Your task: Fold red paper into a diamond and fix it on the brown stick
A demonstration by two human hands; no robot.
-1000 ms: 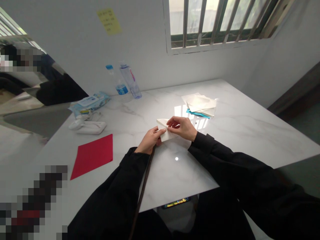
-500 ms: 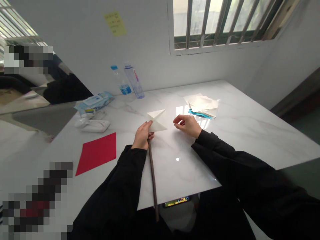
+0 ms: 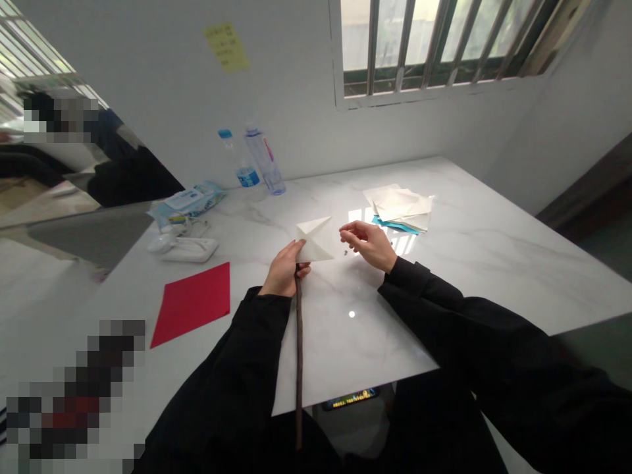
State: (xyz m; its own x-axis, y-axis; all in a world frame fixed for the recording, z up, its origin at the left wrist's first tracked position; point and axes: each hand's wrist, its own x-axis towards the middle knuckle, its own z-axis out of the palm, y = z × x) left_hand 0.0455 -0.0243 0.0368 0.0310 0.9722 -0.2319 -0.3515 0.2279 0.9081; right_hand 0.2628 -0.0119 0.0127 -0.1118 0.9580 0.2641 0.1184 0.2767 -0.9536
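Cream folded-paper piece with pointed corners (image 3: 318, 242) is up over the white marbled table (image 3: 474, 263), pinched at its near-left edge by the left hand (image 3: 281, 270); same hand closes round the top of a thin brown wooden stick (image 3: 299, 349), join hidden, can't tell if attached. Right hand (image 3: 372, 245) sits just right of the paper, not touching it, fingers loosely curled, thumb apart, no object visible in them. Risk: left thumb pressure slackens, paper twists or slips off the stick; pressing too hard could crease it. Tiny dark bit (image 3: 345, 253) below the right fingertips could get knocked away by a sleeve or hand. Containers: blue-capped clear plastic bottle (image 3: 247, 177) and taller bluish plastic bottle (image 3: 267, 163), fill unclear; light-blue wipes pack (image 3: 190, 199), contents not visible
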